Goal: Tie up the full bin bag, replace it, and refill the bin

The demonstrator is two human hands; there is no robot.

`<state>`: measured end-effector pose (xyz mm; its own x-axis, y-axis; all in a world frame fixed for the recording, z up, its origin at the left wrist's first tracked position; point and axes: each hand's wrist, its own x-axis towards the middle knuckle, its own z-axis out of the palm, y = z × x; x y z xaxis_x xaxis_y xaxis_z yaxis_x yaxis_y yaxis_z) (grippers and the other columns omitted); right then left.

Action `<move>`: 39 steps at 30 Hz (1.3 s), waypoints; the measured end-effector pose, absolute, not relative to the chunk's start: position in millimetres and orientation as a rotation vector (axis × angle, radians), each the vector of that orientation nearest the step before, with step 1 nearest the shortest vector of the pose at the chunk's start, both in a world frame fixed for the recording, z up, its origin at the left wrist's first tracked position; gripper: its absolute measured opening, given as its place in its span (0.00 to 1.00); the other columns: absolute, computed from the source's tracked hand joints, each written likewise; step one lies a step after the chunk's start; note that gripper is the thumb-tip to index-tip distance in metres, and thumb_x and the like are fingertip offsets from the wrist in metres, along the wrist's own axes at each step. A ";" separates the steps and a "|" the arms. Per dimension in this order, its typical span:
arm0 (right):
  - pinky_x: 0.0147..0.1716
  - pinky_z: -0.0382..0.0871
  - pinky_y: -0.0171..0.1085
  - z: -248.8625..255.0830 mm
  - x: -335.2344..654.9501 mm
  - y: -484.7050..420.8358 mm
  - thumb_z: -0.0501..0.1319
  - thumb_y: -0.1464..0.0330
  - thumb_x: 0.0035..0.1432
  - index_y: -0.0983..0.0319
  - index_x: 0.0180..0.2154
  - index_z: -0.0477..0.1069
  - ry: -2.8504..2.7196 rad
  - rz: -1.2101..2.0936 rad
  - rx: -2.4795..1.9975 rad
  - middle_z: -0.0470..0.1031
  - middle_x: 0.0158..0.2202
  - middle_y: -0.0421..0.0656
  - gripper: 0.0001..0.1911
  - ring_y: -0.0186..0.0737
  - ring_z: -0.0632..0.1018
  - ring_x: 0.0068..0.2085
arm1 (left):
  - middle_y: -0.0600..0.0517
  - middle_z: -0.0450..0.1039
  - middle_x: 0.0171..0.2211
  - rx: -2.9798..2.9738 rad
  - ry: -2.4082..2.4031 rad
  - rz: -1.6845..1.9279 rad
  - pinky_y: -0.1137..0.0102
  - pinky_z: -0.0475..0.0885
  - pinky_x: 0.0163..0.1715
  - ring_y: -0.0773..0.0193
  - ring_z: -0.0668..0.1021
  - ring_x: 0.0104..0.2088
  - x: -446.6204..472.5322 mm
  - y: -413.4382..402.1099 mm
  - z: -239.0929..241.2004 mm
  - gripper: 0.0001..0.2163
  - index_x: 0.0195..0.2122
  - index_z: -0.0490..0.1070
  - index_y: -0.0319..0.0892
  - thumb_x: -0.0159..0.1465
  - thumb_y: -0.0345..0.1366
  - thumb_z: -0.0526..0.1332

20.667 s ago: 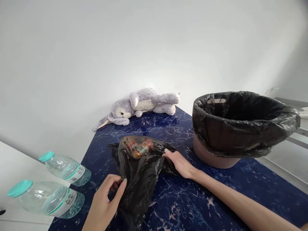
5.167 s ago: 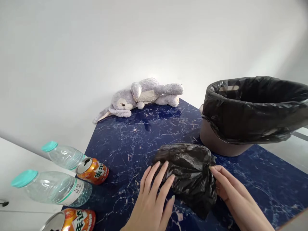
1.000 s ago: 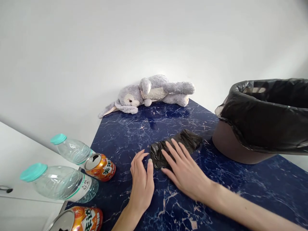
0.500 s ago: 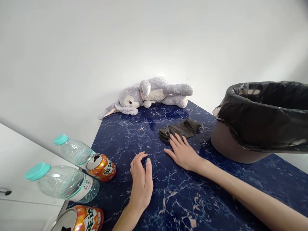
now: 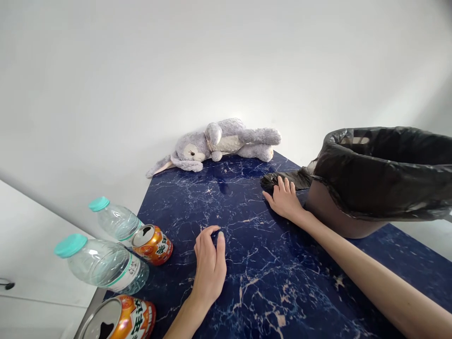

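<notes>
My right hand (image 5: pixel 285 200) lies with its fingers spread on a crumpled black plastic bag (image 5: pixel 299 179) on the dark blue marbled table (image 5: pixel 243 235). The bag's far end meets the side of a brownish trash can (image 5: pixel 342 207), whose rim is covered by a black liner (image 5: pixel 381 179). Near the middle of the table rests my left hand (image 5: pixel 210 263), empty, fingers loosely curved and the thumb apart. Closest to it on the left stands an orange soda can (image 5: pixel 155 245).
A grey plush rabbit (image 5: pixel 226 141) lies on its side along the back edge against the white wall. Along the left edge stand two clear bottles with teal caps, a nearer one (image 5: pixel 106 266) and a farther one (image 5: pixel 118 219), plus another orange can (image 5: pixel 127 318) closest to me.
My right hand has moved right with the black plastic bag under its fingers, and the bag now reaches the trash can. My left hand has stayed nearly still.
</notes>
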<state>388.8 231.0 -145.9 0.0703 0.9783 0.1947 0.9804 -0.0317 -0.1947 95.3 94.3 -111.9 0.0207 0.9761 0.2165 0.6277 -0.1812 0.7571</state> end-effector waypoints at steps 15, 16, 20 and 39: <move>0.70 0.60 0.68 35.1 435.2 57.4 0.59 0.52 0.72 0.61 0.63 0.73 -1.580 -0.747 -1.561 0.78 0.59 0.57 0.27 0.66 0.73 0.66 | 0.42 0.72 0.59 1.904 1.621 0.990 0.40 0.61 0.68 0.48 0.71 0.64 97.0 95.1 -111.0 0.19 0.57 0.67 0.47 0.79 0.53 0.46; 0.67 0.62 0.72 34.4 447.7 57.8 0.56 0.47 0.72 0.62 0.63 0.73 -1.547 -0.749 -1.693 0.78 0.58 0.59 0.32 0.71 0.72 0.66 | 0.42 0.72 0.59 1.906 1.619 0.991 0.40 0.61 0.68 0.48 0.71 0.64 97.0 95.3 -111.4 0.19 0.57 0.67 0.47 0.79 0.53 0.46; 0.56 0.67 0.79 22.2 484.3 64.5 0.48 0.40 0.70 0.58 0.45 0.79 -1.638 -0.693 -1.800 0.82 0.39 0.57 0.34 0.76 0.79 0.53 | 0.42 0.72 0.58 1.903 1.613 0.981 0.40 0.60 0.67 0.48 0.70 0.63 96.9 96.4 -112.5 0.19 0.56 0.67 0.47 0.78 0.53 0.46; 0.74 0.53 0.67 37.8 366.0 89.0 0.60 0.64 0.76 0.56 0.48 0.72 -2.143 -0.162 -0.809 0.69 0.66 0.49 0.05 0.56 0.60 0.75 | 0.37 0.65 0.66 1.588 1.564 1.194 0.48 0.64 0.69 0.47 0.67 0.70 93.8 101.7 -115.1 0.29 0.65 0.59 0.44 0.76 0.61 0.46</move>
<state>366.0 89.0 37.8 -0.4574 0.4941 0.7393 0.5998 0.7852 -0.1537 93.8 101.7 -115.1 -0.1006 0.9778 0.1837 0.4345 -0.1229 0.8923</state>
